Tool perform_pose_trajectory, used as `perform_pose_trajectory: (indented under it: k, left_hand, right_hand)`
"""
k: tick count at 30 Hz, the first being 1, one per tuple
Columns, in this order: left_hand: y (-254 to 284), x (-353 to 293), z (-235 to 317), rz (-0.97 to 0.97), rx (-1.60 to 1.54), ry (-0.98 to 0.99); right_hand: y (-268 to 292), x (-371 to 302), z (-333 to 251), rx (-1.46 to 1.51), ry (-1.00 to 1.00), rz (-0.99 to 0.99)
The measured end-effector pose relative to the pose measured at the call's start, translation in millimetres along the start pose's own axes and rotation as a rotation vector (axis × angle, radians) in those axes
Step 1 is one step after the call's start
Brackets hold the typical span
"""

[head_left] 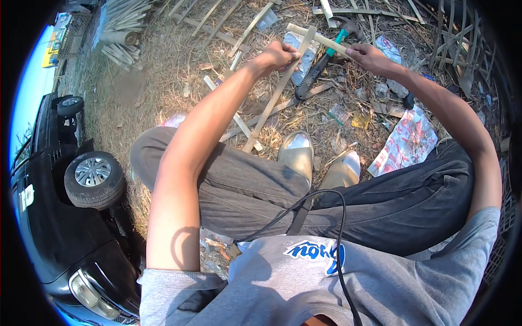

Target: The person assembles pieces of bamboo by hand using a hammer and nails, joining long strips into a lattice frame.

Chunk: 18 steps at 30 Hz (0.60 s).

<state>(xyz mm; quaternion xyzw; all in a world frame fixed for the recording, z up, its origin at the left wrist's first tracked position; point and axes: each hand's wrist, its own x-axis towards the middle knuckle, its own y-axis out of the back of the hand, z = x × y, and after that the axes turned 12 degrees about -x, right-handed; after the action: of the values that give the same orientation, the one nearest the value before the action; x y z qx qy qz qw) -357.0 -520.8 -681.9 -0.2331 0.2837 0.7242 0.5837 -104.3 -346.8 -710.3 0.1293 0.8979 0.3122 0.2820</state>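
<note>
My left hand [280, 56] is closed around a long wooden slat [279, 89], which slopes down toward my feet. My right hand [372, 58] pinches the end of a shorter wooden slat [326, 41]. The two slats cross near their far ends, between my hands. Just beyond and below the short slat is a claw hammer [319, 66] with a teal and black handle, its head close to my right hand. A pale flat block [308, 73] lies under the crossing, partly covered by the slats.
Wooden lattice pieces [215, 27] lie at the far side, with more lattice [462, 43] at the far right. Bundled slats [124, 27] are at the far left. A patterned paper sheet [405, 141] lies by my right knee. A black vehicle [70, 228] stands left.
</note>
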Motion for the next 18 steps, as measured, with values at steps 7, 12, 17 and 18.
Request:
perform_pose_trajectory:
  k: [7,12,17,18]
  left_hand:
    - [4,4,0,0.069,0.126,-0.072]
    - [14,-2,46,0.082,0.683,-0.279]
    - [10,-7,49,0.119,0.803,-0.469]
    - [8,-4,41,0.113,0.862,-0.51]
  right_hand:
    - [13,-4,3,-0.153,-0.037,-0.19]
    - [14,-10,-9,0.199,-0.095,-0.329]
    - [0,1,-21,0.669,-0.113,-0.263]
    - [0,2,-21,0.733,-0.155,-0.215]
